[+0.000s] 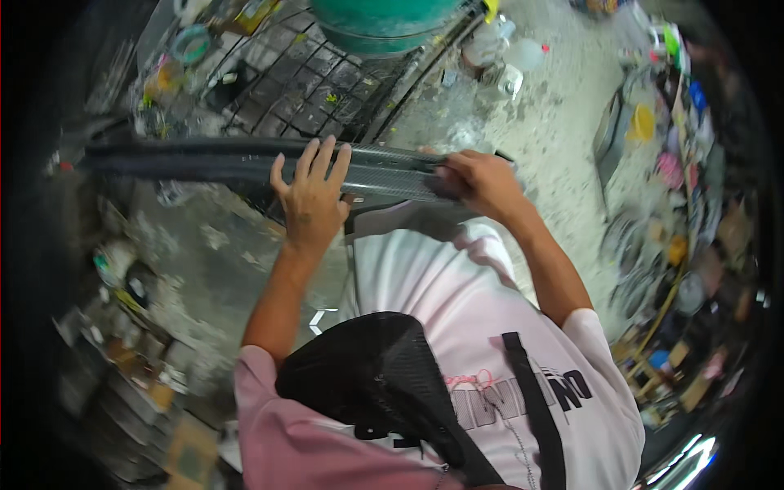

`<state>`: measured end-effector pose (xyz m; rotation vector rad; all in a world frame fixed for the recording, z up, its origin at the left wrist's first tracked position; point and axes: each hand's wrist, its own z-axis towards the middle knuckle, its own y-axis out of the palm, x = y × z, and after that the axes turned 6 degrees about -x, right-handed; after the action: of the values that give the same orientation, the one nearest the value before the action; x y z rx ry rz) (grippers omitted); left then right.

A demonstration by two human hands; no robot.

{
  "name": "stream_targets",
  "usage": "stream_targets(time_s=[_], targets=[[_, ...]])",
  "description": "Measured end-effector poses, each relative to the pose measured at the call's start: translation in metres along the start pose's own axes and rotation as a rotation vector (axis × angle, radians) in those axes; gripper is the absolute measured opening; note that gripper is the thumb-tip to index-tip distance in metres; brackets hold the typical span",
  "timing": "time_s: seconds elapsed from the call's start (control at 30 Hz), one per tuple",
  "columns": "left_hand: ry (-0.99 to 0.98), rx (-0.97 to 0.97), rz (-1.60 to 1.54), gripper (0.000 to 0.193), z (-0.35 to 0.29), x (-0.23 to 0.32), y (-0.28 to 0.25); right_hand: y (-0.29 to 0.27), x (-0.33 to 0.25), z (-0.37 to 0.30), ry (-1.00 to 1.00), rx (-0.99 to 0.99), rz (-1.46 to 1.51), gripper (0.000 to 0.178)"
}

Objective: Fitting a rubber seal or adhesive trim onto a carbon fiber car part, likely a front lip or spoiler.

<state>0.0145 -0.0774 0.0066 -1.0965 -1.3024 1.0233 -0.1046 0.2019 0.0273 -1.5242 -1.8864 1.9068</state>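
A long dark panel with a woven, carbon-fibre look lies crosswise in front of my body and narrows toward the far left. My left hand rests on its middle, fingers spread over the surface. Near the panel's right end, my right hand is closed and presses down with curled fingers. A dark, blurred patch under those fingers hides what they hold, if anything. The panel's underside and whatever bears it are mostly out of sight.
Beyond the panel stand a dark wire grid and a green tub. Plastic bottles sit on the stained floor at the far right. Mixed clutter lines the right side, with a yellow container. Cardboard lies at the lower left.
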Motion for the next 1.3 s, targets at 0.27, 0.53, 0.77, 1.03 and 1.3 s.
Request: stream_targets(time_s=[0.27, 0.53, 0.77, 1.03, 1.3], targets=[[-0.049, 0.140, -0.189, 0.070, -0.008, 0.004, 0.013, -0.009, -0.007, 0.072, -0.364, -0.255, -0.328, 0.015], [-0.105, 0.194, -0.189, 0.056, -0.009, 0.020, 0.024, -0.013, -0.014, 0.088, -0.434, -0.412, -0.458, 0.022], [-0.051, 0.137, -0.169, 0.057, -0.002, 0.015, 0.018, -0.016, -0.024, 0.084, -0.399, -0.394, -0.473, 0.025], [0.030, 0.129, -0.236, 0.061, 0.002, 0.008, 0.019, -0.017, -0.028, 0.076, -0.319, -0.274, -0.519, 0.017], [0.070, 0.162, -0.168, 0.056, 0.007, 0.007, 0.029, -0.018, -0.031, 0.084, -0.274, -0.372, -0.543, 0.020]])
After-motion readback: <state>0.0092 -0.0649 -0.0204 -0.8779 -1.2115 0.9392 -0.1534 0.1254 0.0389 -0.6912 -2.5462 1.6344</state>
